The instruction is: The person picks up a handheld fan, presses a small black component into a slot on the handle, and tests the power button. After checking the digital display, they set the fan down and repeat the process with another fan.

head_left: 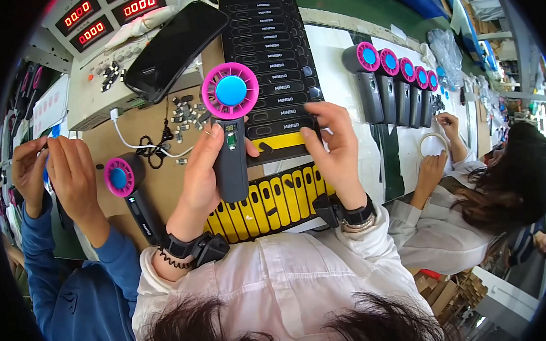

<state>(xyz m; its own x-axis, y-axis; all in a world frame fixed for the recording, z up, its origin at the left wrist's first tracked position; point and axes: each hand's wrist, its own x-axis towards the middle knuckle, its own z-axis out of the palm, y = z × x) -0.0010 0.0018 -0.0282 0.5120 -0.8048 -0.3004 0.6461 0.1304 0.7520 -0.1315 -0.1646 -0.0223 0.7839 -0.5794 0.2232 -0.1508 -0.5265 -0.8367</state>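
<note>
My left hand (197, 171) is wrapped round the dark grey handle of a handheld fan (232, 178). The fan stands head away from me, with a pink ring and a blue centre. A slot in its handle shows a small green circuit board. My right hand (338, 148) is at the right end of the lowest black strip on a sheet of black adhesive panels (273, 100). Its thumb and forefinger are apart, the thumb touching the strip's end. Yellow backing shows below that strip. Nearer me lies a second sheet of yellow backing (268, 210) with loose black bits.
A black smartphone (176, 51) leans by a power supply (102, 95) with red digits. Small metal connectors (191, 113) and a white cable (122, 133) lie near it. Another fan (122, 177) lies left; several fans (386, 89) stand right. Co-workers sit on both sides, one holding tape (421, 144).
</note>
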